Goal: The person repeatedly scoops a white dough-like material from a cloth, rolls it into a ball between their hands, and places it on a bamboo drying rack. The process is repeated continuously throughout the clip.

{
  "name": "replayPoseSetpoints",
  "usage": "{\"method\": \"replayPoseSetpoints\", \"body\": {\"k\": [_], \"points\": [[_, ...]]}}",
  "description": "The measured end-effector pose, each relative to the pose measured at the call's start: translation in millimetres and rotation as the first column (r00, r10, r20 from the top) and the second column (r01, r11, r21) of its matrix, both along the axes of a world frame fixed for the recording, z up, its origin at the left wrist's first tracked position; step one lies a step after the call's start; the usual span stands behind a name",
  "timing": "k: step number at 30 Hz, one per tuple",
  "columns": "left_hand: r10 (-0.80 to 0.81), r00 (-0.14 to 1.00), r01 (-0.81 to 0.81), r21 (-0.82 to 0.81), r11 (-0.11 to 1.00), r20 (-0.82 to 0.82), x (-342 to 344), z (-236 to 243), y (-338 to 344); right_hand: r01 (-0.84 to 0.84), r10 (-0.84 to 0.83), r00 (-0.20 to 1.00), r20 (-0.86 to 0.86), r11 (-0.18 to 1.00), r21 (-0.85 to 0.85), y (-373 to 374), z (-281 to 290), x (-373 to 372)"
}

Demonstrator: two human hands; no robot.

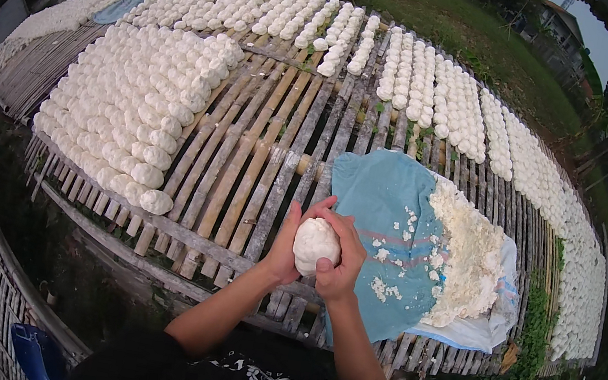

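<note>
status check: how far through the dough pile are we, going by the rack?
Done: a dense block of white balls at the left of the bamboo rack, plus rows along its far and right edges. In hand: left hand and right hand cup one white lump. Left: a heap of loose white dough on the blue cloth, and bare slats mid-rack.

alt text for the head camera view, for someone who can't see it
Both hands, left hand and right hand, cup a white lump over a slatted bamboo rack. Rows of similar white balls cover the rack, and a crumbly white heap lies on a blue cloth to the right.
</note>
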State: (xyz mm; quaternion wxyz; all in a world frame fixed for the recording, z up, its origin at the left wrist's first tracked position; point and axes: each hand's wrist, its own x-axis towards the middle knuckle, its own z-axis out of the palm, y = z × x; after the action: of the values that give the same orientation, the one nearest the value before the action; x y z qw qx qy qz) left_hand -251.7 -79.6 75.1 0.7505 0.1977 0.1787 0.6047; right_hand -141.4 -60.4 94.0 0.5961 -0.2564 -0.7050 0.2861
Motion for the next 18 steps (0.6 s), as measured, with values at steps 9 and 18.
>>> {"method": "replayPoseSetpoints", "body": {"k": [9,18], "points": [[0.306,0.93,-0.237,-0.3,0.924,0.205,-164,-55,-22,-0.111,0.133,0.979,0.153,0.983,-0.146,2,-34,-191],[0.453,0.891,-0.333,-0.623,0.708,0.039,-305,-156,-47,-0.305,0.639,0.763,0.091,0.48,-0.822,36,-123,-332]]}}
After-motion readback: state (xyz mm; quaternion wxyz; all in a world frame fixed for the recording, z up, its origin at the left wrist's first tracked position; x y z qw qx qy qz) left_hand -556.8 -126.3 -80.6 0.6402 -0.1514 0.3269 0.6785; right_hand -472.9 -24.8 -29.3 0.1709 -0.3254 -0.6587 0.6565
